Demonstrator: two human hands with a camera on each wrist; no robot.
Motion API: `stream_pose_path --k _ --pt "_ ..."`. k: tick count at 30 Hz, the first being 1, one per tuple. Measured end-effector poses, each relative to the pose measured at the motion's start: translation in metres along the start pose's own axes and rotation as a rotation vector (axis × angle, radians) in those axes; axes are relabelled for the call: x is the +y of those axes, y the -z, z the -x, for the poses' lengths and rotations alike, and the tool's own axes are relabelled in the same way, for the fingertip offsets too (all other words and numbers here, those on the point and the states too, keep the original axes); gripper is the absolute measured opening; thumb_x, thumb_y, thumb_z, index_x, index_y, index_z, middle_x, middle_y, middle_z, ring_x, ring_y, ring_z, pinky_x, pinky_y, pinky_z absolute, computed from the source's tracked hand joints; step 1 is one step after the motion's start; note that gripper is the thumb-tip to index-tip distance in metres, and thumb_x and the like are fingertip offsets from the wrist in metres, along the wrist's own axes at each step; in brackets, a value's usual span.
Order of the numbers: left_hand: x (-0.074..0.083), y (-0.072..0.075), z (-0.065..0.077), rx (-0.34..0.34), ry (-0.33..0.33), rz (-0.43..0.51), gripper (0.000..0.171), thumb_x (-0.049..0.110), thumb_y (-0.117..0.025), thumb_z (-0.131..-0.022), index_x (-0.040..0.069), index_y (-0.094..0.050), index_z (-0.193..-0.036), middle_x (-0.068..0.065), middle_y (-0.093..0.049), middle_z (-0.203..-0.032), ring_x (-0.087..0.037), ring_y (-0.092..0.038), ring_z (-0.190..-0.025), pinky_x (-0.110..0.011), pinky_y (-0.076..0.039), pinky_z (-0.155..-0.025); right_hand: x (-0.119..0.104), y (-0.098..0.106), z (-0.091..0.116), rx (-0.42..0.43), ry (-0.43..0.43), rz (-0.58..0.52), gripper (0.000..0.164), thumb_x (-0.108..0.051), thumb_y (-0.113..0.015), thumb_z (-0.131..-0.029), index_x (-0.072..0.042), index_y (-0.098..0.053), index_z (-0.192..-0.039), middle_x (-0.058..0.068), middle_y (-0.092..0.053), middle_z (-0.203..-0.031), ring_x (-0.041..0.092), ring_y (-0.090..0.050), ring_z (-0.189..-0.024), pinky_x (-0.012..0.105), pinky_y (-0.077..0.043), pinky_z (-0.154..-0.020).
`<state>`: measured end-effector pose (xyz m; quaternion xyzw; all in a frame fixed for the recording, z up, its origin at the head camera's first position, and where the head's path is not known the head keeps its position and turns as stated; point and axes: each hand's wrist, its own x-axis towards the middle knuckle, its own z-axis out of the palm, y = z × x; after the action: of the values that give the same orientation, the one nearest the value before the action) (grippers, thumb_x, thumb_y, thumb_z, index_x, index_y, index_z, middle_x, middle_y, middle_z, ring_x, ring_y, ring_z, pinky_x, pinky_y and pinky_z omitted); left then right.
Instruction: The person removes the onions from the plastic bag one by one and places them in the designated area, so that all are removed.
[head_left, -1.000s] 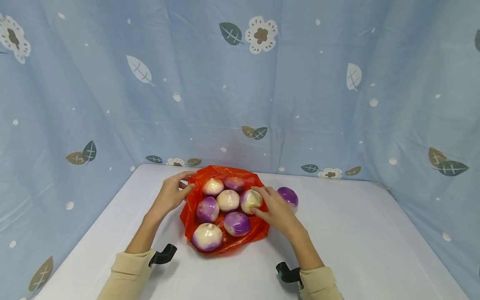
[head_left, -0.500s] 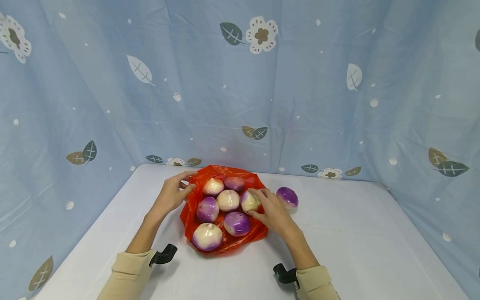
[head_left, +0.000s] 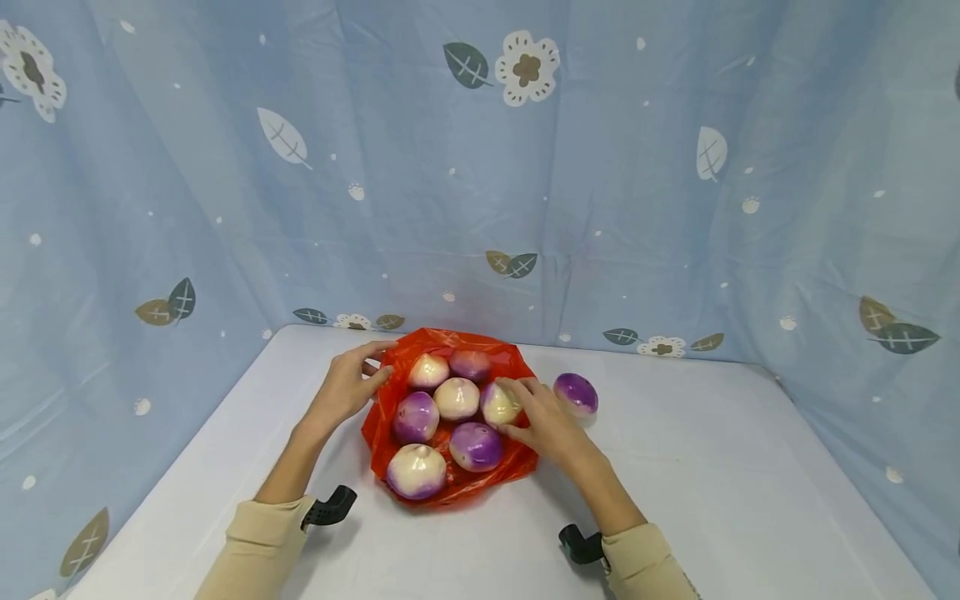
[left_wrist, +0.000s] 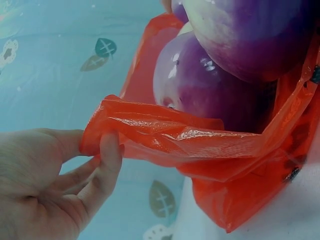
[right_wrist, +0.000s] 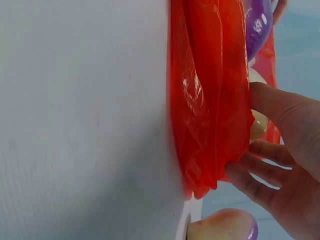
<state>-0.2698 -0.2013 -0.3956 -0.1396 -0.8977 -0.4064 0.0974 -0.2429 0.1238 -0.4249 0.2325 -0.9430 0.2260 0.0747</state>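
Observation:
Several glossy purple-and-white turnips, such as the front-left turnip [head_left: 417,472], lie inside an open red plastic bag [head_left: 480,492] at the middle of the table. On the bag's left side, my left hand [head_left: 347,387] pinches the rim between thumb and fingers; the left wrist view shows the folded plastic edge [left_wrist: 107,112] there. At the right rim, my right hand [head_left: 551,421] has its thumb and fingers around a pale turnip [head_left: 498,407] in the bag. The right wrist view shows that turnip [right_wrist: 259,125] partly hidden behind the red plastic.
Another purple turnip [head_left: 576,394] lies on the white table [head_left: 712,483], outside the bag and behind my right hand. A blue curtain [head_left: 390,208] printed with leaves and flowers stands along the back and sides.
My right hand has shifted slightly left onto the pale turnip, uncovering more of the turnip outside the bag. The left hand stays at the bag's rim.

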Motion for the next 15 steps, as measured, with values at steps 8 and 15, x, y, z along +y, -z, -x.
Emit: stream_pose_path --k 8,15 --pt "-0.001 -0.001 0.0 -0.001 -0.001 0.001 0.042 0.004 -0.063 -0.093 0.008 -0.058 -0.134 -0.023 -0.065 -0.115 -0.024 -0.07 -0.079 -0.025 -0.06 -0.058 0.001 0.009 0.003 0.044 -0.024 -0.005 0.071 -0.035 -0.08 -0.08 -0.029 -0.047 -0.142 0.007 -0.059 -0.128 0.024 -0.059 -0.12 0.045 -0.057 -0.093" --pt "-0.001 -0.001 0.0 0.001 -0.007 0.007 0.042 0.005 -0.063 -0.093 0.008 -0.058 -0.134 -0.022 -0.065 -0.115 -0.025 -0.07 -0.08 -0.025 -0.06 -0.058 0.001 0.017 0.007 0.08 0.014 0.007 0.073 -0.035 -0.081 -0.079 -0.028 -0.047 -0.143 0.006 -0.059 -0.127 0.024 -0.059 -0.118 0.045 -0.058 -0.091"
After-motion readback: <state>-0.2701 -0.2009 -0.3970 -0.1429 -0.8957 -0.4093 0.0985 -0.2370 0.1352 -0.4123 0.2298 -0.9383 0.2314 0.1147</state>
